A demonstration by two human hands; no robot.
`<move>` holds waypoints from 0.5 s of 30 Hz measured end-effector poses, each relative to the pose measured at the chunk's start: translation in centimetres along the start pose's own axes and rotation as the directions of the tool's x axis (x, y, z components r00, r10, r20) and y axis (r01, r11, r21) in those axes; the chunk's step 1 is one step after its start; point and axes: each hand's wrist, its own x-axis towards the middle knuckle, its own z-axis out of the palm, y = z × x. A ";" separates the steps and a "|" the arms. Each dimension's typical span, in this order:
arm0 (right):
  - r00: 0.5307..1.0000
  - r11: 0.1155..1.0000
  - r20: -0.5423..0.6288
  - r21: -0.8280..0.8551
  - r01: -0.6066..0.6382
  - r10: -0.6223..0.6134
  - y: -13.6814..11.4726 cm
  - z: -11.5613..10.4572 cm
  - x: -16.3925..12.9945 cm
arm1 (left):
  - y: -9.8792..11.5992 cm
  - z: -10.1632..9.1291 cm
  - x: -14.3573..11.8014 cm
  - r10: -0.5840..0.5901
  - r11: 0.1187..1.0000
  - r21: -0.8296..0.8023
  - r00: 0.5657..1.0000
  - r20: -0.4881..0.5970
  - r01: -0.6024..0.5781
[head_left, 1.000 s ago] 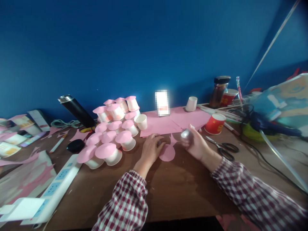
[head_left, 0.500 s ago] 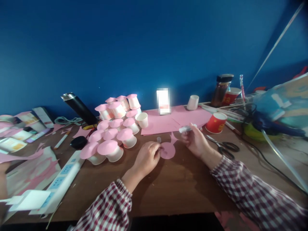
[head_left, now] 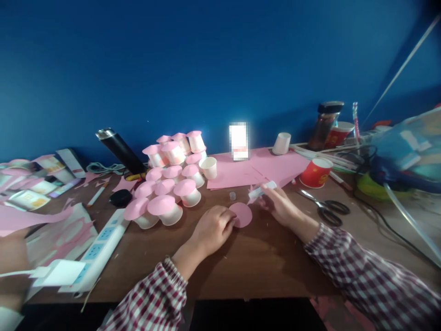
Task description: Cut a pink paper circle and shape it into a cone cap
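Head view records a person seated at a brown table (head_left: 241,266) in checked sleeves. Left hand (head_left: 212,228) rests palm down, fingertips pressing the near left edge of a pink paper disc (head_left: 241,214) that lies flat on the wood; the hand is closed on nothing, merely pinning. Right hand (head_left: 280,205) is closed around a small white glue stick (head_left: 262,191), its tip angled down toward the disc's far edge, just short of contact as far as the blur allows. A small clear cap (head_left: 232,195) stands beside the disc, apart from both hands.

Assessment: the step in hand appears to be gluing the disc. For a sound result, the pinning fingers should remain on the rim only, leaving the centre free, and the stick should meet the paper at a shallow angle with light pressure, since thin paper is likely to crease or slide.

Noted nearby: finished pink-topped cups (head_left: 168,184) left of the work, scissors (head_left: 327,209) and a red cup (head_left: 315,172) to the right.
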 end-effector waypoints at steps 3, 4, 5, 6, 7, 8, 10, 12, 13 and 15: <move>1.000 0.999 0.020 -0.048 0.009 -0.008 0.2 0.0 0.0 | -0.7 0.3 1.1 -0.035 0.999 -0.021 0.999 -0.030 0.034; 1.000 0.999 0.015 -0.047 0.012 -0.012 0.2 -0.1 0.0 | -0.9 0.5 1.3 -0.039 0.999 -0.038 0.999 -0.036 0.037; 1.000 0.999 0.005 -0.043 0.016 -0.016 0.3 -0.3 0.1 | -1.2 0.7 1.4 -0.043 0.998 -0.057 0.998 -0.040 0.041; 1.000 0.999 -0.005 -0.041 0.020 -0.021 0.3 -0.3 0.1 | -1.4 0.9 1.4 -0.048 0.996 -0.077 0.998 -0.044 0.044; 1.000 0.999 -0.013 -0.041 0.025 -0.025 0.2 -0.4 0.2 | -1.6 1.1 1.3 -0.052 0.994 -0.095 0.998 -0.046 0.048; 0.999 0.998 -0.015 -0.046 0.031 -0.032 0.2 -0.4 0.2 | -1.8 1.3 1.2 -0.058 0.992 -0.112 0.997 -0.049 0.053; 0.998 0.995 -0.002 -0.076 0.058 -0.058 0.1 -0.3 0.1 | -2.1 1.5 0.8 -0.069 0.989 -0.138 0.996 -0.052 0.061; 0.994 0.985 0.032 -0.136 0.106 -0.102 0.0 -0.1 0.0 | -2.3 1.6 0.6 -0.078 0.985 -0.158 0.995 -0.059 0.068; 0.991 0.977 0.053 -0.171 0.128 -0.121 0.0 0.0 -0.2 | -2.3 1.6 0.6 -0.075 0.984 -0.167 0.995 -0.061 0.064; 0.986 0.961 0.098 -0.229 0.152 -0.133 0.0 0.1 -0.4 | -2.4 1.5 0.6 -0.045 0.982 -0.185 0.998 -0.052 0.034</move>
